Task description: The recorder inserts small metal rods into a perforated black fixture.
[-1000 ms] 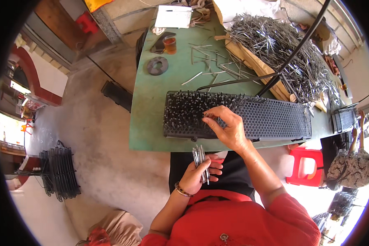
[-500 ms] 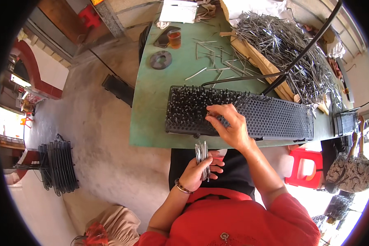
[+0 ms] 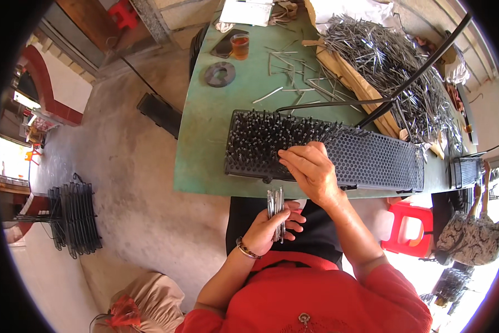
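In front of me on the green table lies a long black tray [image 3: 380,161] with a honeycomb of small holes. Thin dark rods [image 3: 260,133] stand upright in its left part, packed closely; the right part shows bare holes. My right hand [image 3: 313,169] is over the tray at the edge of the filled part, thumb and fingertips pinched together. Whatever it may pinch is too small to make out. Below the table edge, my left hand [image 3: 269,227] is closed around a bundle of thin silvery metal rods [image 3: 275,205], which point up from the fingers.
A big heap of metal rods [image 3: 371,55] lies on brown paper at the back right, with loose rods [image 3: 288,69] nearby. A black metal bar [image 3: 421,66] slants over the tray. A glass of tea [image 3: 240,46], a phone [image 3: 222,49] and a dark ring [image 3: 219,74] sit back left.
My right hand has closed its pinch a little more and turned slightly over the tray. My left hand still holds the bundle in nearly the same place. The view has shifted slightly.
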Motion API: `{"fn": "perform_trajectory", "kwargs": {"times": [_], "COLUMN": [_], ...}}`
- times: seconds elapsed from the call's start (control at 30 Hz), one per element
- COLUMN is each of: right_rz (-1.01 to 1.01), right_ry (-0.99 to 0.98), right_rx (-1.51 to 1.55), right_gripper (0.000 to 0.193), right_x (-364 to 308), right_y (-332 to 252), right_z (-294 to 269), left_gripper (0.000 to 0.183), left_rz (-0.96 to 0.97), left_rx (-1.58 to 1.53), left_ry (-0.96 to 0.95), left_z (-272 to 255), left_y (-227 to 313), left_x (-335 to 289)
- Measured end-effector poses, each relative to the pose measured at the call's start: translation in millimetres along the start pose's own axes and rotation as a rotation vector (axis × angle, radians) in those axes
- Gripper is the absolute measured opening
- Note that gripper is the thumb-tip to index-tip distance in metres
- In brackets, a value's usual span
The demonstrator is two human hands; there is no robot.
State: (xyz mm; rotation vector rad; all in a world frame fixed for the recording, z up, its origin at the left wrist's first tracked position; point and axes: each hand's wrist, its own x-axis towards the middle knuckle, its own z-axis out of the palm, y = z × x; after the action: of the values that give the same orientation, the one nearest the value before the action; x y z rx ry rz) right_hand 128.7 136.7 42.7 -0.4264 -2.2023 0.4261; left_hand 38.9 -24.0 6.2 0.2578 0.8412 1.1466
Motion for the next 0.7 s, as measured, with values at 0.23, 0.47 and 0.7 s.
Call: {"fn": "perform_trajectory", "kwargs": {"times": [0.23, 0.47, 0.7], "right_rz": [0.048, 0.175, 0.706], "right_ry": [0.0, -0.048, -0.498], "right_rx": [-0.216, 0.108, 0.6], "right_gripper": [0.024, 0.022, 0.026], "right_x": [7.0, -2.6, -17.2], "right_y": [-10.7, -23.6, -29.9], "right_z": [-3.1, -16.0, -17.8], "left_gripper": [0.038, 0.033, 0.033], "left_rz": [0.002, 0.094, 0.144], "left_rx": [0.024, -0.059, -0.022], "left_ry": [-0.029, -0.056, -0.117], "left_z": [-4.0, -4.2, 0.9], "left_y": [1.6, 3.2, 9.9], "left_x": [-2.4, -6.5, -10.9]}}
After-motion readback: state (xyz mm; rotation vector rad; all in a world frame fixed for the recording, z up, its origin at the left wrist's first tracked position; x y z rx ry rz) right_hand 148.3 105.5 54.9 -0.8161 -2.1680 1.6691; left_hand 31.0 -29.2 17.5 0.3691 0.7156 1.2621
